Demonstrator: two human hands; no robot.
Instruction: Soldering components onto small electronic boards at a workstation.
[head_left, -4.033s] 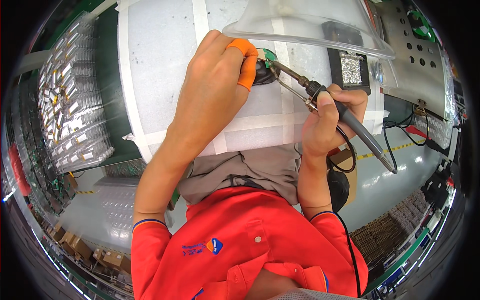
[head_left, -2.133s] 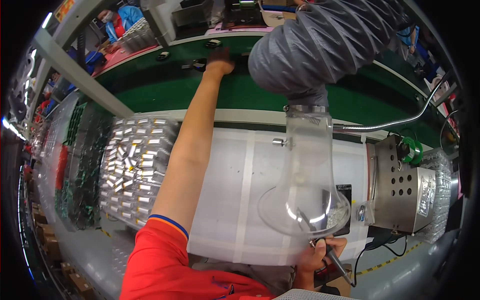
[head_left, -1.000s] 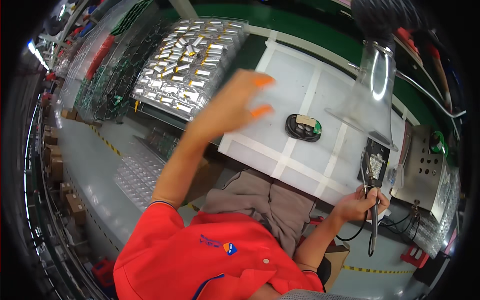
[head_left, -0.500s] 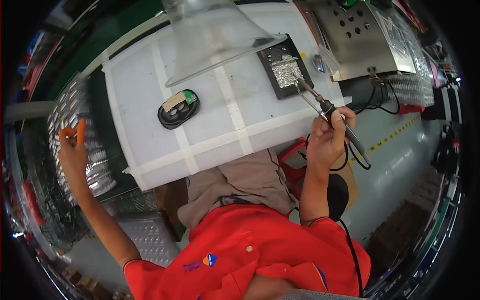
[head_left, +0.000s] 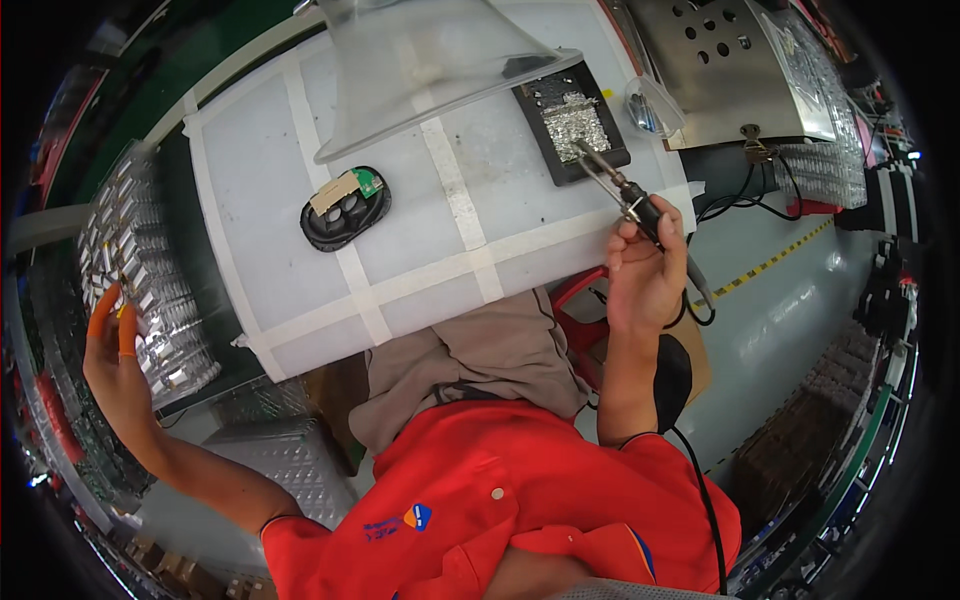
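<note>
My right hand (head_left: 648,275) grips a soldering iron (head_left: 645,212) with a thin metal guide beside its tip. The tip hangs at the near side of a black tray (head_left: 566,172) that holds a heap of silvery solder scraps (head_left: 577,125). My left hand (head_left: 118,365), with orange covers on thumb and finger, is over a stack of clear plastic trays (head_left: 165,300) filled with small parts. Its thumb and finger are apart beside a small yellowish bit. On the white worktop (head_left: 400,225) lies a black oval housing (head_left: 347,228) carrying a green circuit board (head_left: 369,181) and a tan strip.
A clear funnel-shaped hood (head_left: 420,75) hangs over the back of the worktop. Right of the solder tray stand a small clear cup (head_left: 650,110) and a perforated metal box (head_left: 725,75) with black cables. A red stool (head_left: 580,290) is under the table's right side.
My left hand has moved left and nearer to me, down over the parts trays. The soldering iron has shifted slightly left, its tip toward the tray's near side. My view has shifted a little.
</note>
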